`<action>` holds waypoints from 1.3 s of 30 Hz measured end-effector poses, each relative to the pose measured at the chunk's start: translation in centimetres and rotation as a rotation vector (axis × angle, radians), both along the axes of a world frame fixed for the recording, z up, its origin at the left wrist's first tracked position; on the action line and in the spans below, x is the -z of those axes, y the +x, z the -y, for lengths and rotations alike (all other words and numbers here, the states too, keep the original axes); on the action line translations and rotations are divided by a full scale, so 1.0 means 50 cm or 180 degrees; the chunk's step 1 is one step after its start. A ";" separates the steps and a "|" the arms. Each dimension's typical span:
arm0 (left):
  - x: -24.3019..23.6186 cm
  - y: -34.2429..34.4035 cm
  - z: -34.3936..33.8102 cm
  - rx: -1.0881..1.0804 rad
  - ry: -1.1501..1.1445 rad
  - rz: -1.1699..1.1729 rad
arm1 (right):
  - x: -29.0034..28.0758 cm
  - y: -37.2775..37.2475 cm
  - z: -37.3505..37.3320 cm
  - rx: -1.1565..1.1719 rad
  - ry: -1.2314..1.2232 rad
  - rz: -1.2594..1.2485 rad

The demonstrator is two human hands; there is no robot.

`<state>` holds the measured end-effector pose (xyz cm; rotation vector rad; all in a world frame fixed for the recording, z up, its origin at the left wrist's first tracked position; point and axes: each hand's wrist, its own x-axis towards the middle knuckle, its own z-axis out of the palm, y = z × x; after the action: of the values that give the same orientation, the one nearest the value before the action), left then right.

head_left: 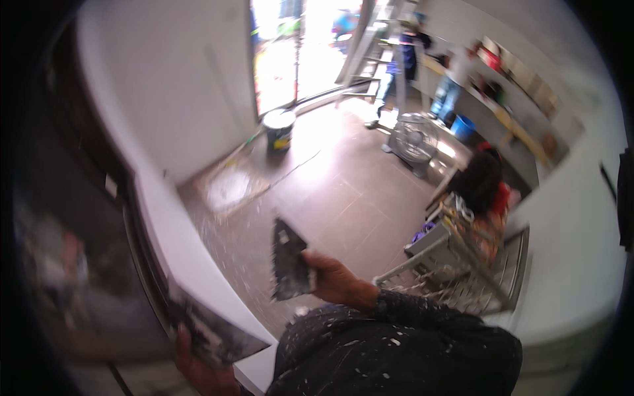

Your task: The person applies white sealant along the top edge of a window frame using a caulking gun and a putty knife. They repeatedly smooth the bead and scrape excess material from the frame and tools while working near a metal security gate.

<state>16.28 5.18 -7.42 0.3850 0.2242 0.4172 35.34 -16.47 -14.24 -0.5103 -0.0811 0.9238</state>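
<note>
My right hand [333, 280] grips a dark, stained putty knife [288, 259], its wide blade held out over the floor in the middle of the view. My left hand [195, 366], low on the left, is closed on a wider flat blade [221, 336] smeared with pale residue, over a white ledge [178, 237] that runs along a dark-framed opening. Both hands are apart. My dark sleeve and clothing are spattered with white.
A bucket [279, 135] stands by the bright doorway. Beyond are a ladder [370, 56], two people [446, 99] [389, 86], a floor fan [415, 148] and a blue bucket [462, 127]. A white-stained board [221, 188] lies on the floor; a metal frame [482, 284] is at right.
</note>
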 end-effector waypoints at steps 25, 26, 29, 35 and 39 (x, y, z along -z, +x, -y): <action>0.026 0.420 0.191 -0.0972 0.0490 -0.0120 | -0.099 0.392 -0.029 -0.0456 -0.0662 0.1062; 0.019 0.440 0.197 -0.1076 0.0507 -0.0235 | -0.102 0.413 -0.035 -0.0479 -0.0483 0.1203; 0.014 0.487 0.219 -0.1318 0.0545 -0.0358 | -0.110 0.479 -0.034 -0.0459 -0.0449 0.1535; 0.030 0.537 0.266 -0.1452 0.0481 -0.0206 | -0.118 0.602 -0.038 -0.0483 -0.0605 0.2046; 0.012 0.530 0.263 -0.1417 0.0554 -0.0016 | -0.162 0.680 -0.045 -0.0498 -0.0613 0.2059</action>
<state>42.75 -7.95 -8.04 0.5082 0.2802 0.8775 69.35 -14.20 -6.17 -0.9798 -0.6290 0.8923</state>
